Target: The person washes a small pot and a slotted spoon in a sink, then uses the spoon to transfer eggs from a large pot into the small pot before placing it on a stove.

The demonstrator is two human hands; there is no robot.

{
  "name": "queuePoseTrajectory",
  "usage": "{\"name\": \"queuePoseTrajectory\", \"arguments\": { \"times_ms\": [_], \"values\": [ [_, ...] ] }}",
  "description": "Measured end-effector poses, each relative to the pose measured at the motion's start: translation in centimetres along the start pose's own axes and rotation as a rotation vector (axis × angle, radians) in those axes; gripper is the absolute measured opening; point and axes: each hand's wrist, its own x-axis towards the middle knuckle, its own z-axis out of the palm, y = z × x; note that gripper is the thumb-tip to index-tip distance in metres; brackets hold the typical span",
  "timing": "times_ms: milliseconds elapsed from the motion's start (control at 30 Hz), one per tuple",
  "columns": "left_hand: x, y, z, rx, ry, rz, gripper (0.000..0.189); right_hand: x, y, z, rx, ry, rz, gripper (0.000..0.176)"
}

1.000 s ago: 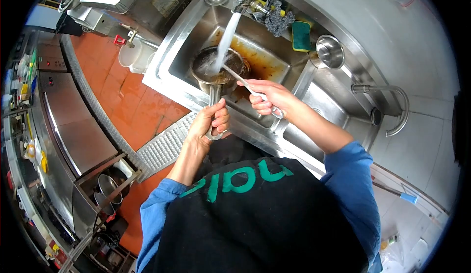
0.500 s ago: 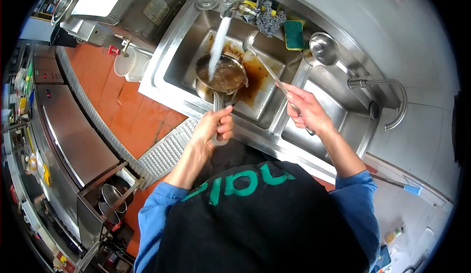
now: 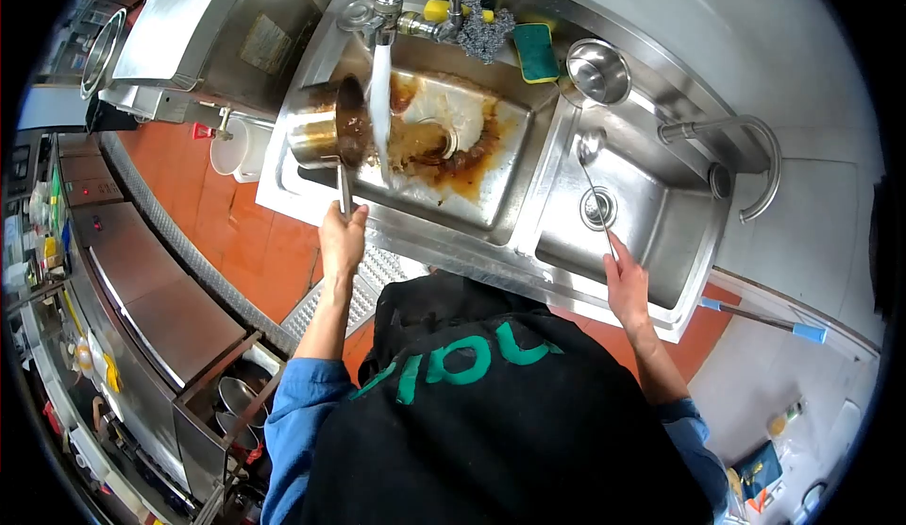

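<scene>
My left hand (image 3: 343, 237) is closed around the handle of a metal saucepan (image 3: 313, 127). The pan is tipped on its side over the left basin (image 3: 491, 206), and its mouth faces right. Brown liquid spreads over the basin floor around the drain. Just right of the pan's rim, a stream of water (image 3: 380, 100) falls from the faucet (image 3: 385, 20). Over the right basin (image 3: 661, 232), my right hand (image 3: 627, 284) grips the handle of a ladle (image 3: 592, 145); its bowl is near the back of that basin, above the drain.
Behind the basins lie a steel-wool scrubber (image 3: 486, 34) and a green and yellow sponge (image 3: 536, 53). A metal bowl (image 3: 598, 74) sits at the back between the basins. A curved second spout (image 3: 769, 161) reaches out on the right. White buckets (image 3: 236, 147) stand left of the sink.
The saucepan has moved left and gone from upright to tipped, and brown liquid has spread across the left basin. My right hand has brought the ladle from the left basin to the right one.
</scene>
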Motion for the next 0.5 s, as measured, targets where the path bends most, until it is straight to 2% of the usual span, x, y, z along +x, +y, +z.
{"name": "queuePoseTrajectory", "arguments": {
  "times_ms": [67, 100, 133, 200, 233, 267, 333, 367, 400, 433, 500],
  "values": [
    [0.2, 1.3, -1.7, 0.077, 0.054, 0.002, 0.025, 0.2, 4.6, 2.6, -0.118, 0.044, -0.072, 0.039],
    [0.4, 1.6, -2.3, 0.159, 0.113, 0.022, 0.026, 0.6, 4.8, 2.8, -0.19, -0.019, 0.019, 0.037],
    [0.7, 1.7, -2.9, 0.242, 0.172, 0.043, 0.027, 1.1, 5.3, 3.3, -0.188, -0.015, 0.024, 0.037],
    [1.1, 2.4, -4.4, 0.317, 0.252, 0.075, 0.027, 2.7, 6.2, 4.1, -0.441, -0.191, 0.058, 0.038],
    [1.4, 2.0, -5.1, 0.288, 0.29, 0.121, 0.027, 3.4, 4.8, 3.8, -0.627, -0.231, -0.03, 0.038],
    [1.5, 1.8, -5.5, 0.259, 0.33, 0.165, 0.026, 4.4, 3.4, 3.4, -0.732, -0.047, -0.287, 0.039],
    [1.4, 2.3, -6.7, 0.115, 0.249, 0.126, 0.02, 8.7, -2.1, 1.9, -0.428, 0.127, -0.506, 0.039],
    [0.8, 3.5, -7.2, -0.106, 0.163, -0.001, 0.018, 11.8, -4.4, 2.0, -0.296, 0.195, -0.581, 0.038],
    [0.0, 5.2, -7.7, -0.328, 0.076, -0.13, 0.016, 14.9, -7.1, 2.5, -0.25, 0.313, -0.641, 0.038],
    [-0.8, 6.5, -8.1, -0.328, 0.085, -0.132, 0.016, 17.0, -11.3, 2.0, -0.217, 0.406, -0.691, 0.037],
    [-2.5, 8.1, -9.2, -0.889, -0.145, -0.33, 0.015, 23.6, -13.6, 4.2, -0.418, 0.503, -0.566, 0.035]
  ]
}}
